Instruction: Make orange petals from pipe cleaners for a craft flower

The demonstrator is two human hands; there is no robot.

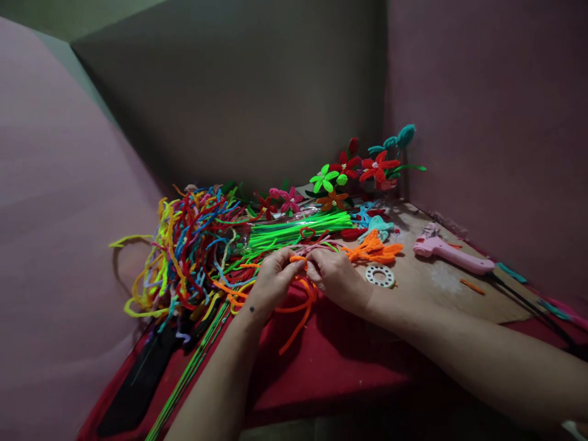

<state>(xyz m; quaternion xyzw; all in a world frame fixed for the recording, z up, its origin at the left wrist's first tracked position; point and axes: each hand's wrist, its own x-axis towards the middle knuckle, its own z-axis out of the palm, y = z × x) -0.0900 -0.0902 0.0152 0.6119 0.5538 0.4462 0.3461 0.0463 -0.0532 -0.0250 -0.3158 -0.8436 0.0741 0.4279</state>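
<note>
Orange pipe cleaner (298, 258) is pinched between my two hands, which nearly touch above the red cloth. My left hand (275, 277) grips it with thumb and forefinger. My right hand (335, 275) has its fingers closed on the same piece, fingertips partly hidden. Longer orange strands (301, 318) dangle or lie just below the hands. Right beside my right hand rests a bundle of orange petal shapes (374, 247), with a white disc with holes (380, 276) in front of it. Bright green pipe cleaners (298, 231) lie behind my hands.
A tangled multicoloured pile (188, 245) stands at the left, near thin green stems (193, 361) and a black object (138, 386). A pink glue gun (452, 252) with a black cable lies on brown board (422, 294) at right. Fuzzy flowers (379, 168) stand behind.
</note>
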